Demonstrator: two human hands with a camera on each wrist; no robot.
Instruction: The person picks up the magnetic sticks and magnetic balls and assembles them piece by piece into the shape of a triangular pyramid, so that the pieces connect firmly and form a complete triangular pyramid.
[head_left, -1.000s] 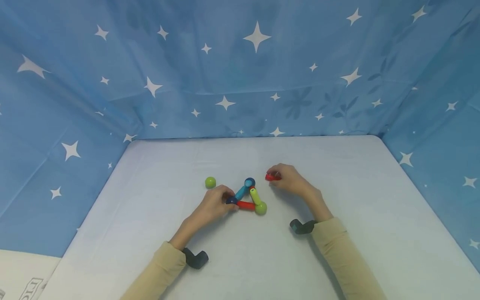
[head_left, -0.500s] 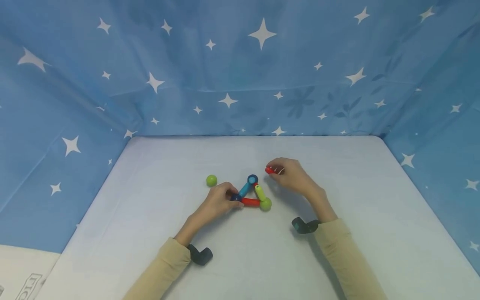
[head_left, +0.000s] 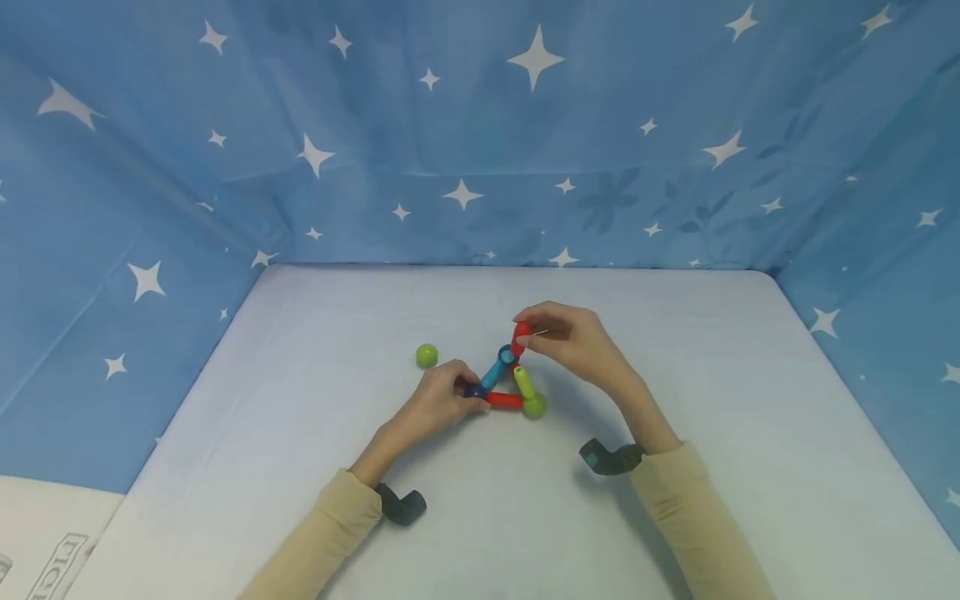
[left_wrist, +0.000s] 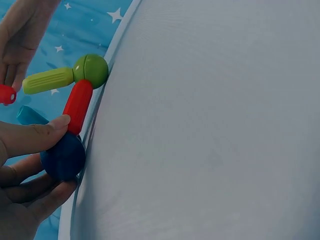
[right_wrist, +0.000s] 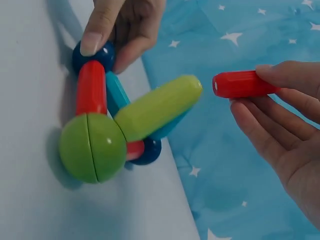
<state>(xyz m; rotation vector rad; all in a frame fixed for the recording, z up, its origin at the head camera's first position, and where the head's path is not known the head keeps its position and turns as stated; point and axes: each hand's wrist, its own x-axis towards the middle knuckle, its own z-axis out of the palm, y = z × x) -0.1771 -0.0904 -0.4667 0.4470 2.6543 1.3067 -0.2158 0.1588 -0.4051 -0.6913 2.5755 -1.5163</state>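
Observation:
A frame of magnetic building rods and balls sits mid-table. My left hand pinches its left dark blue ball between thumb and fingers. A red rod runs from that ball to a green ball, from which a yellow-green rod slants up. Light blue rods lead towards another dark blue ball at the back. Above the back corner, my right hand pinches a loose red rod, apart from the yellow-green rod in the right wrist view.
A loose green ball lies on the white table, behind and left of the frame. Blue star-printed curtains stand around the back and sides. Each wrist wears a black camera.
My right hand has moved left and slightly away from me, tipping the red rod from nearly flat to upright over the back corner. The left hand keeps holding its ball, with the frame shifted slightly right.

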